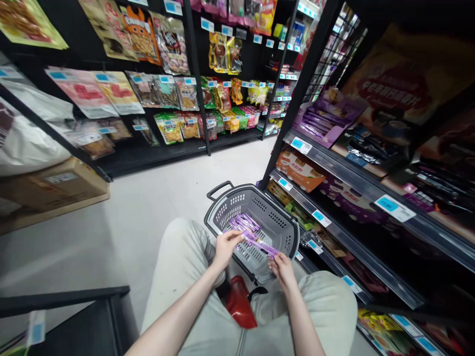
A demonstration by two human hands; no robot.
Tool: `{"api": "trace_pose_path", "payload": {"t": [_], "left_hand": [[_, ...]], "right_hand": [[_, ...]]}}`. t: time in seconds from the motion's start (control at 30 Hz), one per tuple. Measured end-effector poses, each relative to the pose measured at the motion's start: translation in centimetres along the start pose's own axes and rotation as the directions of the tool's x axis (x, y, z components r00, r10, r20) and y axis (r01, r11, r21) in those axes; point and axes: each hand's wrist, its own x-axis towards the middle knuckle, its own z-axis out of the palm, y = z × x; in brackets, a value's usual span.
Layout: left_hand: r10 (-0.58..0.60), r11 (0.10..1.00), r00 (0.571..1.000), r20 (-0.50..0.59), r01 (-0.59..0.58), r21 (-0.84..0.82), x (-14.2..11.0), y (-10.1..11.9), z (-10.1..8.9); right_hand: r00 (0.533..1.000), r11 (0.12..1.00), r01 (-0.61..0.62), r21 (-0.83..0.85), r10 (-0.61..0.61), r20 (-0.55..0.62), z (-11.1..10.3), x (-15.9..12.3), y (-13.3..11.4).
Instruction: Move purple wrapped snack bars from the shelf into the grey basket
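My left hand (227,245) pinches one end of a long, thin purple snack packet (260,242). The other end is between the fingers of my right hand (282,269), so the packet stretches across between both hands. Below it stands a grey shopping basket (287,225) with slotted walls, on the floor in front of my knees. Inside the basket lie several more purple packets (247,221), partly behind the held one. Both hands are over the near side of the basket.
Close on the right, a shelf rack (356,183) carries a box of purple packets (322,121) and other snacks. Hanging snack bags (174,44) fill the racks ahead. A cardboard box (55,188) sits at left, and a red object (240,301) is between my legs.
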Motion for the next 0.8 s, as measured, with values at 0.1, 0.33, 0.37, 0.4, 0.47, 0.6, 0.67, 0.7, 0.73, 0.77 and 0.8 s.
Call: {"api": "trace_pose_path", "payload": {"t": [0.1, 0.33, 0.37, 0.4, 0.47, 0.6, 0.67, 0.7, 0.73, 0.77, 0.8], "left_hand": [[0.171, 0.956, 0.977, 0.128, -0.196, 0.220, -2.1, 0.8, 0.7], [0.317, 0.821, 0.894, 0.316, -0.426, 0.381, -5.0, 0.7, 1.6], [0.323, 0.827, 0.904, 0.281, -0.414, 0.382, -4.8, 0.7, 1.6], [0.326, 0.837, 0.917, 0.229, -0.392, 0.382, -4.5, 0.7, 1.4], [0.296, 0.885, 0.951, 0.084, -0.307, 0.351, -3.3, 0.6, 0.9], [0.113, 0.971, 0.992, -0.060, -0.098, 0.219, 0.4, -0.5, -0.5], [0.052, 0.930, 0.998, -0.034, -0.036, 0.365, 1.9, -1.4, -1.2], [0.027, 0.886, 1.000, -0.016, -0.017, 0.464, 2.3, -1.9, -1.5], [-0.003, 0.836, 1.000, 0.017, -0.007, 0.549, 2.5, -2.4, -1.6], [-0.043, 0.793, 0.997, 0.070, -0.009, 0.609, 2.4, -2.8, -1.6], [-0.091, 0.761, 0.986, 0.139, -0.021, 0.648, 2.1, -3.2, -1.6]], "right_hand": [[0.989, 0.982, -0.142, 0.125, 0.137, 0.052, 0.7, 0.3, 0.7], [0.980, 0.990, -0.129, 0.062, 0.117, 0.164, 1.8, 0.2, 1.6], [0.983, 0.993, -0.114, 0.040, 0.107, 0.147, 1.8, 0.3, 1.5], [0.987, 0.994, -0.104, 0.023, 0.100, 0.128, 1.8, 0.3, 1.5], [0.993, 0.997, -0.079, 0.007, 0.078, 0.093, 1.6, 0.5, 1.2], [1.000, 1.000, 0.002, -0.019, -0.002, -0.011, 0.2, 1.3, 0.6], [0.993, 0.996, 0.029, -0.084, -0.039, -0.114, -0.8, 2.0, 0.7], [0.985, 0.992, 0.032, -0.125, -0.052, -0.162, -1.3, 2.3, 0.8], [0.978, 0.985, 0.029, -0.168, -0.063, -0.201, -1.8, 2.5, 1.1], [0.972, 0.978, 0.022, -0.207, -0.069, -0.223, -2.1, 2.7, 1.4], [0.970, 0.971, 0.012, -0.238, -0.069, -0.232, -2.4, 2.8, 1.8]]}}
